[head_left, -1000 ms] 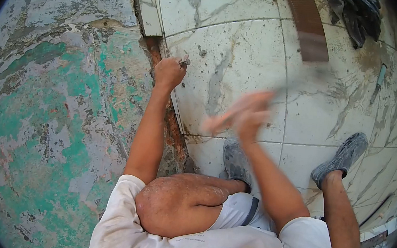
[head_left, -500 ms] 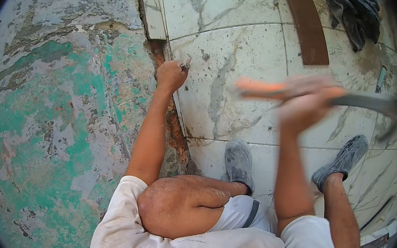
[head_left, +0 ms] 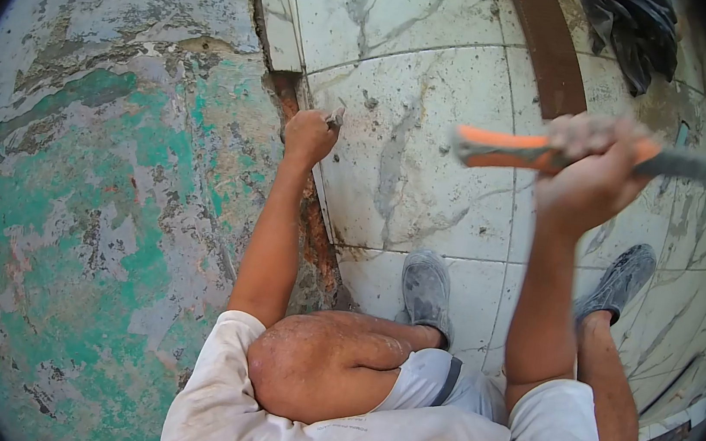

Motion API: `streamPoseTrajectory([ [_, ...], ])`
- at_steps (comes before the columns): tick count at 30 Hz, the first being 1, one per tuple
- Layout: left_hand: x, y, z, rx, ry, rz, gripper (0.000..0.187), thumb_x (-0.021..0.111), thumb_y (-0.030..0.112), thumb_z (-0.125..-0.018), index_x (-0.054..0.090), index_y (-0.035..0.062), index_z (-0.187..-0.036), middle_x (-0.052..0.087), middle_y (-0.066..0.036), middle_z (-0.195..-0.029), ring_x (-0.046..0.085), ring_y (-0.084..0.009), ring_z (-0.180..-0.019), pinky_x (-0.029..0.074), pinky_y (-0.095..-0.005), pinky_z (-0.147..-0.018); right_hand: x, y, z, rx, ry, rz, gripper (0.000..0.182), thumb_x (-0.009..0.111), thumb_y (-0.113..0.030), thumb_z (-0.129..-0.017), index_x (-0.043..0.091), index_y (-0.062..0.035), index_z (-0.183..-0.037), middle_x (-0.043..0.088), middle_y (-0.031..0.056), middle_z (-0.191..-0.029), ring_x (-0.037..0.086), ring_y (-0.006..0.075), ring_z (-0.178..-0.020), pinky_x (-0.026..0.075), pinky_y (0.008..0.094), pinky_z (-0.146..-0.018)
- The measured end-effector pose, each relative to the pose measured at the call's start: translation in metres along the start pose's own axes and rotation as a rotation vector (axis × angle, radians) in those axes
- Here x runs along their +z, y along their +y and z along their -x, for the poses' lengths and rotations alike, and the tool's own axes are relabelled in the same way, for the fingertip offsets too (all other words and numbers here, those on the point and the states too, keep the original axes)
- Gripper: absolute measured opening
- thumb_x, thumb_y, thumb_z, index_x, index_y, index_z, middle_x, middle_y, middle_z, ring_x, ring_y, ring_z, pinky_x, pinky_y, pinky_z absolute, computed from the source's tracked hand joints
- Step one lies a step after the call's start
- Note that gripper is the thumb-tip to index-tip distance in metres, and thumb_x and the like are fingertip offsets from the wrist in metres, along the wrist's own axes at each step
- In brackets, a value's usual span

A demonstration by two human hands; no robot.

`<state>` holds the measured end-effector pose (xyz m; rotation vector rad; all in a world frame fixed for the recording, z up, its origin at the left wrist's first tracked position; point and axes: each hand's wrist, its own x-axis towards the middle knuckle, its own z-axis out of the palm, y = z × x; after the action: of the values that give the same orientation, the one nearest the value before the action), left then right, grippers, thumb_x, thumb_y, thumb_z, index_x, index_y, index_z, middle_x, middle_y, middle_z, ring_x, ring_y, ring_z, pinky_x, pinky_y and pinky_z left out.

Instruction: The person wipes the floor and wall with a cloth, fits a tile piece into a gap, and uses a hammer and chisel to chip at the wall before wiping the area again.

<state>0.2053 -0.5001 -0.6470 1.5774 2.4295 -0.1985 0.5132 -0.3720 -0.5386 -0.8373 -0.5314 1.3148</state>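
My right hand (head_left: 593, 174) is wrapped round the orange and black handle of a hammer (head_left: 500, 148), raised over the tiles at the right; its head is blurred near the frame's dark edge. At the foot of the wall, my left hand (head_left: 310, 135) is closed round a small grey metal tool (head_left: 335, 117), of which only the end shows above the fist. Beside that hand runs a strip of exposed reddish brick (head_left: 284, 95), just below the end of a white tile trim (head_left: 280, 38).
Peeling green and grey wall (head_left: 112, 193) fills the left side. Marbled white floor tiles (head_left: 464, 85) carry grit. A brown strip (head_left: 555, 52) and a black plastic bag (head_left: 639, 44) lie at the top right. Two dusty grey shoes (head_left: 427, 294) rest on the tiles.
My right hand and the hammer have moved to the right, farther from my left hand. The left hand keeps its grip and has barely shifted.
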Motion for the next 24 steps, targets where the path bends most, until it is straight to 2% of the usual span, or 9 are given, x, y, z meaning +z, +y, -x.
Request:
streamPoseTrajectory([
  [2,-0.002,-0.001,-0.002,-0.004,0.015,0.025,0.045,0.051,0.043,-0.089,0.069,0.0051,-0.076,0.063,-0.021,-0.073,0.061,-0.0413,-0.073,0.048,-0.0499,-0.067,-0.018,0.055,0.07,0.053,-0.072,0.142,0.028,0.035,-0.02,-0.099,0.048,-0.0077,-0.077,0.053,0.0058,-0.067,0.054,0.0185,-0.06,0.048,0.0373,-0.062],
  [4,0.003,-0.005,-0.001,0.065,0.062,0.038,0.043,0.051,0.042,-0.088,0.069,0.0057,-0.075,0.063,-0.02,-0.073,0.061,-0.0406,-0.073,0.048,-0.049,-0.067,-0.046,0.107,0.166,0.626,-0.475,0.85,0.03,0.049,-0.026,-0.093,0.055,0.0036,-0.095,0.06,0.0189,-0.087,0.058,0.0319,-0.089,0.045,0.0421,-0.082],
  [6,0.011,-0.007,0.001,0.098,0.053,0.004,0.04,0.054,0.041,-0.088,0.068,0.006,-0.075,0.063,-0.02,-0.073,0.061,-0.0407,-0.073,0.048,-0.0484,-0.066,-0.057,0.128,0.177,0.409,-0.656,0.954,0.027,0.057,-0.025,-0.087,0.054,0.0008,-0.092,0.059,0.0152,-0.079,0.058,0.0235,-0.078,0.046,0.0377,-0.073],
  [8,0.018,-0.012,0.006,0.045,-0.005,-0.046,0.037,0.055,0.038,-0.088,0.068,0.0061,-0.075,0.063,-0.018,-0.074,0.061,-0.0397,-0.072,0.048,-0.0477,-0.064,-0.057,0.099,0.156,0.812,-0.588,0.861,0.024,0.06,-0.022,-0.085,0.053,0.0001,-0.092,0.057,0.0086,-0.07,0.055,0.0174,-0.065,0.046,0.035,-0.061],
  [10,0.017,-0.005,0.017,0.081,-0.024,-0.029,0.037,0.055,0.037,-0.088,0.067,0.0055,-0.073,0.062,-0.018,-0.072,0.06,-0.0394,-0.071,0.048,-0.0476,-0.063,-0.059,0.09,0.135,0.538,-0.459,0.77,0.02,0.061,-0.02,-0.085,0.053,-0.0023,-0.089,0.053,0.0023,-0.063,0.051,0.0117,-0.055,0.044,0.0305,-0.052],
  [12,0.016,0.009,0.011,0.163,0.009,-0.028,0.041,0.055,0.038,-0.089,0.064,0.0043,-0.068,0.061,-0.018,-0.068,0.059,-0.0388,-0.067,0.047,-0.0475,-0.061,-0.057,0.08,0.098,0.585,-0.371,0.707,0.012,0.057,-0.014,-0.089,0.047,-0.0077,-0.086,0.048,-0.0017,-0.061,0.046,0.0048,-0.048,0.037,0.0233,-0.042],
  [15,0.026,0.013,0.009,0.233,0.084,-0.018,0.043,0.055,0.039,-0.089,0.063,0.004,-0.066,0.061,-0.018,-0.066,0.059,-0.0389,-0.066,0.047,-0.0472,-0.061,-0.041,0.052,0.05,0.54,-0.179,0.453,0.014,0.059,-0.011,-0.089,0.046,-0.0078,-0.086,0.048,-0.002,-0.061,0.045,0.0047,-0.044,0.037,0.0219,-0.038],
  [18,0.0,0.021,-0.001,0.168,0.04,-0.082,0.03,0.059,0.033,-0.082,0.064,0.007,-0.068,0.063,-0.016,-0.07,0.062,-0.0354,-0.068,0.049,-0.0458,-0.063,-0.042,0.038,0.022,0.455,-0.179,0.357,0.016,0.058,-0.01,-0.09,0.043,-0.0076,-0.085,0.046,-0.0007,-0.059,0.043,0.0069,-0.041,0.037,0.0235,-0.037],
  [24,-0.017,0.017,-0.02,0.116,0.079,-0.082,0.035,0.057,0.037,-0.085,0.064,0.007,-0.069,0.063,-0.016,-0.07,0.062,-0.0357,-0.068,0.049,-0.0467,-0.063,-0.032,0.015,0.008,0.42,-0.16,0.302,0.015,0.057,-0.01,-0.091,0.043,-0.0089,-0.085,0.042,-0.001,-0.057,0.042,0.0078,-0.04,0.035,0.0242,-0.037],
])
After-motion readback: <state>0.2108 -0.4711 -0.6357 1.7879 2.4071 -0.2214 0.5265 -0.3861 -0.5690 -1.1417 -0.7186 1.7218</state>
